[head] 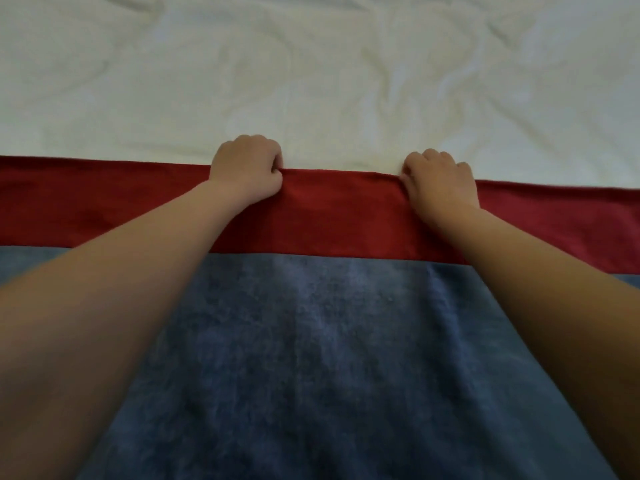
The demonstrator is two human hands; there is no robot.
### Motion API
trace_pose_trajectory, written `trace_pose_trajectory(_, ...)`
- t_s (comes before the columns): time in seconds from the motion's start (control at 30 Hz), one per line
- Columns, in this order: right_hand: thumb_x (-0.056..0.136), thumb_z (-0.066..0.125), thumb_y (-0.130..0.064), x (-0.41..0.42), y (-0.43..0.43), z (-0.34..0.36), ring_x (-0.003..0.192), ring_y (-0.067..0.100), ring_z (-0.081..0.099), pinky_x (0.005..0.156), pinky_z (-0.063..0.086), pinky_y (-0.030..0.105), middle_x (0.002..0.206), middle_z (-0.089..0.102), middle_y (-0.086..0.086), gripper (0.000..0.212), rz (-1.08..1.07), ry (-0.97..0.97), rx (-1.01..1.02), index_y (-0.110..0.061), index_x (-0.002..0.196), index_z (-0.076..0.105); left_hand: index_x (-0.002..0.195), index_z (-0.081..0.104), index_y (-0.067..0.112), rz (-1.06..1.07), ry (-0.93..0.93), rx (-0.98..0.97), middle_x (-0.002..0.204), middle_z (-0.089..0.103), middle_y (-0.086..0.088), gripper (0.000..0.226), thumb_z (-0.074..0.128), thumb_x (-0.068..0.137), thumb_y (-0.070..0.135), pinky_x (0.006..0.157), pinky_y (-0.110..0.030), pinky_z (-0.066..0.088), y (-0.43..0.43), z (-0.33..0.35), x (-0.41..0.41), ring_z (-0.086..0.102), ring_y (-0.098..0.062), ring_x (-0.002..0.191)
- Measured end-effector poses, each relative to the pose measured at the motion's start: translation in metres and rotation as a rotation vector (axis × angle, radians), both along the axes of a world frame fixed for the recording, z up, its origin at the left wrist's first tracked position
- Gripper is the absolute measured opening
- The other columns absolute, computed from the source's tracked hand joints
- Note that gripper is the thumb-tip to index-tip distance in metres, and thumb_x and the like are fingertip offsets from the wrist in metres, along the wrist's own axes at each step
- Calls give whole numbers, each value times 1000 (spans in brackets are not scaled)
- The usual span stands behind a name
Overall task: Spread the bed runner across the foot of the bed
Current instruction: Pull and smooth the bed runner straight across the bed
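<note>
The bed runner [311, 358] is laid nearest, across the bed [311, 81] from 9 to 3 o'clock. Its red 12 o'clock edge is pinched by curled fingers of the left hand [246, 171] and right hand [440, 181], likely to be pulled straight.

There is only one view, from the head of the person. It faces forward and down, close above the runner [341, 216]. The left forearm [104, 306] and right forearm [554, 292] enter from the lower corners; the sheet [311, 81] fills the top.
</note>
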State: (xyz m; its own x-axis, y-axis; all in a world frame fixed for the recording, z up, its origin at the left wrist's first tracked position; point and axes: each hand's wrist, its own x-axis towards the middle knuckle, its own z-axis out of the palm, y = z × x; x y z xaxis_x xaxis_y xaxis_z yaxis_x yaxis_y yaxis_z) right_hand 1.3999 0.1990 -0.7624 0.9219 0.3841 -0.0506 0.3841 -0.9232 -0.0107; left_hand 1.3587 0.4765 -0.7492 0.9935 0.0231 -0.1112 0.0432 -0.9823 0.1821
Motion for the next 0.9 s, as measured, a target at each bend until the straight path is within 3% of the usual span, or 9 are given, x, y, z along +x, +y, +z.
trace_pose_trajectory(0.13,95,46,-25,-5,-42,11,100,33,51,82,38,44,109,55,13,21,-43,17,-80,-11,108,54,94,67,18,-143,-4,-72,100,66,-7,18,61,84,31,81,-38,45,-15,3,6,59,-30,98)
trace_pose_trajectory(0.33,96,43,-20,20,-63,10,102,28,51,89,34,42,105,56,7,16,-109,7,-148,-17,104,57,90,68,23,-239,21,146,99,66,1,11,59,87,29,82,-34,39,-29,3,33,59,-24,97)
trace_pose_trajectory(0.43,96,44,-24,29,-65,0,103,28,51,87,35,41,107,57,6,17,-60,20,-129,-17,104,56,87,68,21,-219,49,198,96,66,-1,13,60,78,23,75,-31,38,-40,2,38,59,-26,93)
trace_pose_trajectory(0.5,97,43,-32,30,-79,-7,102,28,51,85,36,40,106,57,6,21,-43,18,-80,-16,104,54,85,67,19,-208,47,140,91,66,-3,18,58,70,19,72,-31,41,-54,2,39,59,-28,88)
trace_pose_trajectory(0.6,97,42,-36,33,-115,-7,97,30,51,81,36,40,103,57,7,24,-11,8,-8,-14,101,53,85,66,21,-206,60,32,90,66,-1,14,58,75,27,72,-32,45,-90,3,44,60,-26,86)
trace_pose_trajectory(0.77,97,44,-31,37,-207,1,96,28,52,86,37,41,104,57,6,21,77,38,-55,-14,104,54,83,63,24,-183,73,-130,91,64,3,18,59,83,42,74,-32,44,-183,-3,61,59,-21,89)
trace_pose_trajectory(0.9,98,40,-27,50,-266,-1,94,27,52,87,36,40,102,57,5,19,83,32,-76,-16,105,55,89,64,23,-244,73,-161,95,65,3,15,61,85,38,79,-33,44,-251,-7,74,59,-20,93)
